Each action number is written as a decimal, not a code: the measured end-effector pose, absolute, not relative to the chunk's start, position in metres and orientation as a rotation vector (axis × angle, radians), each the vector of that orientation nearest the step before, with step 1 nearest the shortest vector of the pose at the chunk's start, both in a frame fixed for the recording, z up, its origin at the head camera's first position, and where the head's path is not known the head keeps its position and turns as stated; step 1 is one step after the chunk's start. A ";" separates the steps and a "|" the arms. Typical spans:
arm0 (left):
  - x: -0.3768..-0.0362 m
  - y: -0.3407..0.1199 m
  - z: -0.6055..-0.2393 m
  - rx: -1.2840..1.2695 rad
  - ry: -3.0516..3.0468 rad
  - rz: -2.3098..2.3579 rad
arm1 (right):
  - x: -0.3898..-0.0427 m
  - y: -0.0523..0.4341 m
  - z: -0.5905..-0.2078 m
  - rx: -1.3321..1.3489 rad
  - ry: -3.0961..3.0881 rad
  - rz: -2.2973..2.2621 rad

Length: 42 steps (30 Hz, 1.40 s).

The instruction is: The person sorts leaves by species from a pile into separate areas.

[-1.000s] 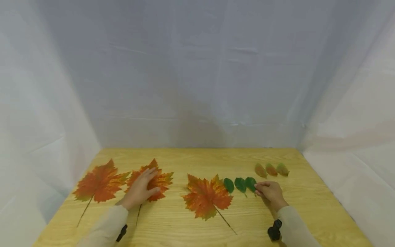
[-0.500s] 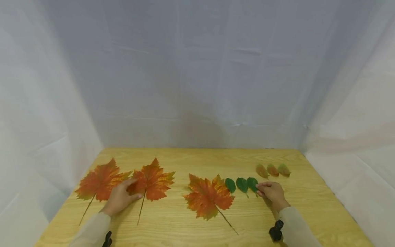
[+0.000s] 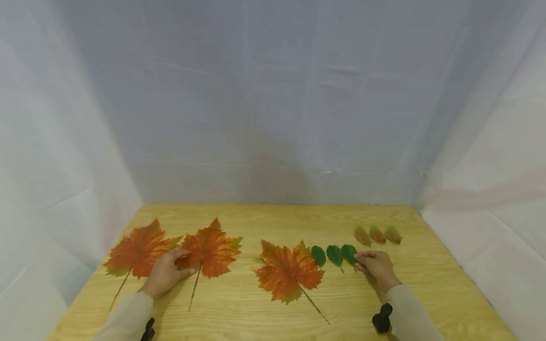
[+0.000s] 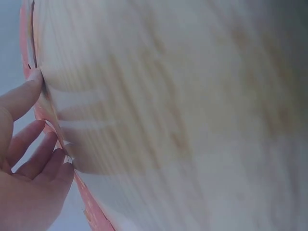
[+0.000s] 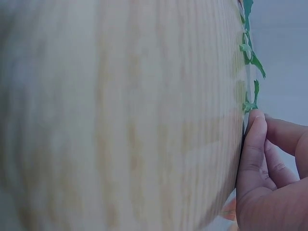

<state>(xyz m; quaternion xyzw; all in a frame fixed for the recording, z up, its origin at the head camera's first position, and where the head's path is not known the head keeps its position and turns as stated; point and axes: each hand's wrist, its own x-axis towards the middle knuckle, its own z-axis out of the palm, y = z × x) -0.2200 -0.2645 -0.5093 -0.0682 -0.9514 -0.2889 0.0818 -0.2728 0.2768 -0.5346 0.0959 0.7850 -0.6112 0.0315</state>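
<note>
My left hand [image 3: 164,273] rests at the left edge of the middle-left orange maple leaf [image 3: 212,248], its fingertips touching the leaf and its thumb near the stem. In the left wrist view the fingers [image 4: 38,156] are bent only gently, with a gap between them and the thumb. My right hand [image 3: 377,269] has thumb and index finger pinched at the edge of the rightmost green leaf [image 3: 348,253]. Two more green leaves [image 3: 334,255] lie in a row to its left. From the right wrist camera, that green leaf [image 5: 255,94] appears edge-on just beyond the fingertips.
Another orange maple leaf [image 3: 142,248] lies at the far left. A third one [image 3: 290,271] is right of centre, close to the green leaves. Three small reddish-green leaves [image 3: 377,235] lie behind my right hand. The wooden table [image 3: 239,317] meets white sheeting [image 3: 273,118] at its back and sides.
My left hand has moved left, off the middle of the middle-left maple leaf to its left edge. My right hand stays at the rightmost green leaf.
</note>
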 end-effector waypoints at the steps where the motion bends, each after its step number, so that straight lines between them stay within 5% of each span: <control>1: -0.220 -0.264 -0.509 -0.203 -2.843 -0.865 | -0.272 0.278 -0.534 0.290 2.426 -1.870; 14: -0.224 -0.263 -0.509 -0.170 -2.880 -0.907 | -0.246 0.267 -0.506 0.177 2.626 -1.695; 28: -0.221 -0.267 -0.510 -0.151 -2.907 -0.908 | -0.210 0.186 -0.512 -0.442 2.365 -1.516; 42: -0.220 -0.268 -0.511 -0.157 -2.897 -0.894 | -0.212 0.171 -0.517 -0.519 2.483 -1.350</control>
